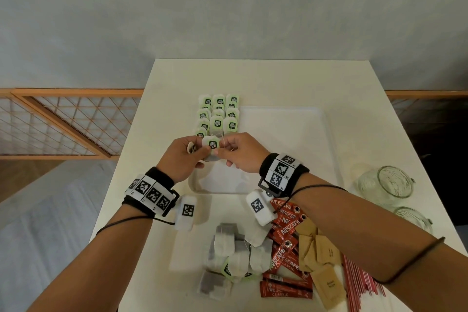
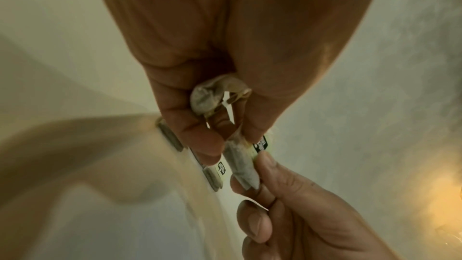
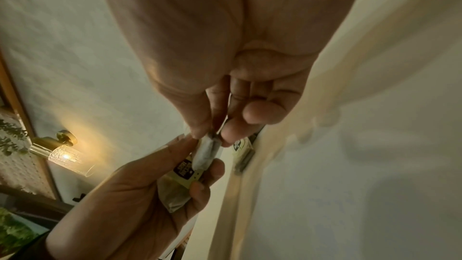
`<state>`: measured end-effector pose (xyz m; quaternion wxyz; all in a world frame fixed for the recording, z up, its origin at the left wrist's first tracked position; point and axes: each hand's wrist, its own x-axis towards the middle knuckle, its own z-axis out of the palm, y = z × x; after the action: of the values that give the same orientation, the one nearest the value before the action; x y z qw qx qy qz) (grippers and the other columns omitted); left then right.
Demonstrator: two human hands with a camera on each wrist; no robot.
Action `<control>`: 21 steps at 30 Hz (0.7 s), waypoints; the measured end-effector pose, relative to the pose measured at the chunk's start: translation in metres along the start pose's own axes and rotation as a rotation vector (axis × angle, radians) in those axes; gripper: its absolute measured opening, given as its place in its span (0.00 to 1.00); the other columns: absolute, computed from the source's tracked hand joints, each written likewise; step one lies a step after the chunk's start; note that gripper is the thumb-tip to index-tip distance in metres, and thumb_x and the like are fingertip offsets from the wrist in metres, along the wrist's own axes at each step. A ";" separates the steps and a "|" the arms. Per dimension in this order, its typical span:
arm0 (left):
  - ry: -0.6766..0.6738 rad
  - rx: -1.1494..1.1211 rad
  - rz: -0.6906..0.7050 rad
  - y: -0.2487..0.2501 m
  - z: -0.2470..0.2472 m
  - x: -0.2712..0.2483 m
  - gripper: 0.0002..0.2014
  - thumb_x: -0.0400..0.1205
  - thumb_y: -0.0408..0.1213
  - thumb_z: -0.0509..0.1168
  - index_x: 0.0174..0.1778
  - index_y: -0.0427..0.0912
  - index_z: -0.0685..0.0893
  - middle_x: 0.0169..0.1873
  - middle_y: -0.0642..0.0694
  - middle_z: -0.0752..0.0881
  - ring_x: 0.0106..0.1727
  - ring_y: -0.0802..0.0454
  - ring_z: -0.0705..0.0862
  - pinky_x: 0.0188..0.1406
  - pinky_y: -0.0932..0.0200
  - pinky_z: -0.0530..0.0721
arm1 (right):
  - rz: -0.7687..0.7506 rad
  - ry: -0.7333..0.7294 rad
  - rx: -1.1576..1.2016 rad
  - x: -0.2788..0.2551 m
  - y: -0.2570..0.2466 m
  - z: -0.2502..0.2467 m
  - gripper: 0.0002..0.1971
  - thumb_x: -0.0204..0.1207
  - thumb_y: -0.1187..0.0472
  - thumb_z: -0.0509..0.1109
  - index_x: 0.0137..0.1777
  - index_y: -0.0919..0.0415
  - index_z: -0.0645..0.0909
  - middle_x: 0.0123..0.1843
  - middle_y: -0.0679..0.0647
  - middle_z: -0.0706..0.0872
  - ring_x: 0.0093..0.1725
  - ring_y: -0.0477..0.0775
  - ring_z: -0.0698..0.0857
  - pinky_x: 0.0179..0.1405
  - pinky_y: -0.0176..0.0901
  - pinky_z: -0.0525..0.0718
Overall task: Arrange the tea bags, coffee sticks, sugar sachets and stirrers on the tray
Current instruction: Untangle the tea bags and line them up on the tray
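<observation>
Above the near left part of the white tray (image 1: 326, 134), both hands meet on one tea bag (image 1: 211, 145) with a green tag. My left hand (image 1: 188, 153) pinches its left side and keeps another crumpled tea bag (image 2: 207, 97) tucked in the palm. My right hand (image 1: 236, 151) pinches the bag's right edge (image 3: 208, 151) between thumb and forefinger. Rows of green-tagged tea bags (image 1: 219, 115) lie on the tray's far left. Near me lie loose tea bags (image 1: 235, 256), red coffee sticks (image 1: 286, 248), brown sugar sachets (image 1: 319, 258) and red stirrers (image 1: 359, 284).
Two glass jars (image 1: 387, 185) lie on their sides at the table's right edge. The white table (image 1: 177, 78) ends at a grey wall. A wooden lattice rail (image 1: 63, 121) runs to the left. A lit wall lamp (image 3: 65, 157) shows in the right wrist view.
</observation>
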<state>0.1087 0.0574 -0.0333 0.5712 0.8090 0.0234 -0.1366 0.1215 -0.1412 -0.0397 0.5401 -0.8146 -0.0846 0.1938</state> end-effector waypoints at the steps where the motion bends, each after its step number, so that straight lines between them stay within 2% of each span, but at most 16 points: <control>1: -0.008 -0.017 -0.014 0.000 0.000 0.000 0.10 0.85 0.32 0.68 0.48 0.26 0.83 0.39 0.37 0.85 0.38 0.55 0.88 0.36 0.60 0.88 | 0.003 -0.011 -0.015 0.001 -0.001 -0.002 0.07 0.82 0.55 0.75 0.44 0.56 0.86 0.26 0.43 0.83 0.23 0.37 0.80 0.24 0.26 0.74; 4: -0.039 -0.133 -0.105 0.003 0.001 -0.001 0.01 0.85 0.29 0.68 0.50 0.36 0.85 0.40 0.43 0.88 0.39 0.51 0.90 0.35 0.61 0.87 | 0.007 0.055 -0.044 0.011 -0.002 -0.013 0.10 0.82 0.55 0.74 0.47 0.63 0.87 0.32 0.50 0.86 0.26 0.39 0.82 0.26 0.31 0.76; 6: -0.056 -0.166 -0.162 0.002 -0.001 -0.001 0.08 0.84 0.27 0.68 0.57 0.39 0.86 0.43 0.43 0.89 0.41 0.50 0.90 0.36 0.61 0.87 | 0.012 0.141 -0.048 0.021 -0.004 -0.021 0.12 0.82 0.56 0.73 0.46 0.66 0.87 0.35 0.55 0.88 0.27 0.43 0.84 0.27 0.34 0.77; 8: -0.077 -0.180 -0.198 0.001 -0.003 -0.001 0.13 0.83 0.25 0.67 0.62 0.39 0.86 0.46 0.43 0.90 0.43 0.50 0.90 0.38 0.60 0.86 | 0.038 0.202 -0.074 0.030 -0.004 -0.026 0.14 0.83 0.57 0.73 0.44 0.70 0.86 0.33 0.50 0.87 0.25 0.44 0.85 0.29 0.38 0.79; 10: -0.119 -0.223 -0.225 0.000 -0.006 -0.003 0.16 0.81 0.25 0.69 0.65 0.38 0.85 0.46 0.44 0.90 0.44 0.50 0.90 0.39 0.60 0.86 | 0.078 0.211 -0.119 0.038 -0.003 -0.026 0.15 0.82 0.57 0.74 0.40 0.70 0.85 0.33 0.46 0.86 0.22 0.43 0.84 0.27 0.35 0.79; 12: -0.168 -0.286 -0.253 0.000 -0.008 -0.004 0.20 0.77 0.25 0.69 0.66 0.37 0.85 0.46 0.45 0.89 0.44 0.49 0.90 0.40 0.60 0.87 | 0.121 0.205 -0.160 0.042 -0.001 -0.020 0.18 0.80 0.57 0.76 0.33 0.67 0.81 0.31 0.49 0.83 0.20 0.42 0.84 0.23 0.32 0.79; 14: -0.200 -0.323 -0.276 0.001 -0.009 -0.005 0.23 0.77 0.18 0.64 0.68 0.35 0.83 0.48 0.42 0.88 0.46 0.48 0.90 0.40 0.60 0.88 | 0.152 0.202 -0.193 0.044 0.000 -0.013 0.21 0.79 0.57 0.77 0.26 0.58 0.76 0.29 0.52 0.82 0.21 0.45 0.86 0.23 0.34 0.78; 16: -0.217 -0.337 -0.291 0.003 -0.008 -0.006 0.25 0.78 0.12 0.57 0.69 0.33 0.81 0.48 0.40 0.87 0.45 0.47 0.91 0.38 0.61 0.88 | 0.180 0.205 -0.214 0.047 0.001 -0.007 0.18 0.77 0.56 0.78 0.27 0.55 0.80 0.30 0.51 0.86 0.24 0.48 0.88 0.27 0.38 0.83; 18: -0.212 -0.349 -0.296 0.005 -0.007 -0.006 0.26 0.77 0.10 0.53 0.67 0.34 0.82 0.47 0.40 0.88 0.45 0.47 0.92 0.37 0.61 0.88 | 0.198 0.219 -0.235 0.051 0.000 -0.003 0.13 0.76 0.54 0.79 0.32 0.55 0.85 0.33 0.51 0.90 0.26 0.49 0.90 0.35 0.45 0.91; 21: -0.219 -0.385 -0.306 0.005 -0.007 -0.006 0.26 0.77 0.10 0.52 0.65 0.34 0.81 0.47 0.39 0.89 0.46 0.45 0.92 0.39 0.59 0.89 | 0.213 0.239 -0.235 0.053 -0.002 0.000 0.10 0.73 0.52 0.81 0.35 0.51 0.85 0.35 0.51 0.92 0.28 0.53 0.91 0.41 0.54 0.93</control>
<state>0.1049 0.0627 -0.0250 0.6863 0.6529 0.1090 -0.3014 0.1701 -0.1221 -0.0501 0.4240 -0.8936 0.0448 0.1405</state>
